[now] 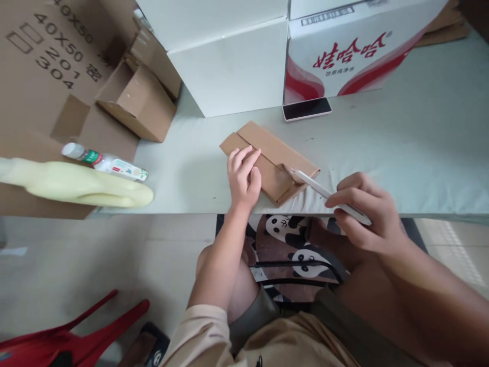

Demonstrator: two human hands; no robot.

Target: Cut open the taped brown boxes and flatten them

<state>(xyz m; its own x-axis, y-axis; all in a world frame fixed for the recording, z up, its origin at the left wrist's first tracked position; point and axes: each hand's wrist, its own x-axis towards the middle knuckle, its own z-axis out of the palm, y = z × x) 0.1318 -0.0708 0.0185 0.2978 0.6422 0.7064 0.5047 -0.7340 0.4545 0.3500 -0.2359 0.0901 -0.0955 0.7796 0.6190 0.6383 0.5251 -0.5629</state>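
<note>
A small flat brown cardboard box (284, 148) lies at an angle near the table's front edge. Across its left part, my left hand (244, 178) rests with fingers stretched out, pressing lightly on the top flap. My right hand (364, 209) is closed around a slim white utility knife (315, 187). The knife's narrow tip touches the box near its right end, where the cardboard looks lifted or torn. How deep the tip sits there I cannot tell.
Behind stand white cartons (233, 71) and a phone (307, 109). To the left are an open cardboard box (141, 102), a plastic bottle (105, 162) and a pale yellow bottle-shaped object (87, 183). A red chair-like thing (87, 326) is on the floor.
</note>
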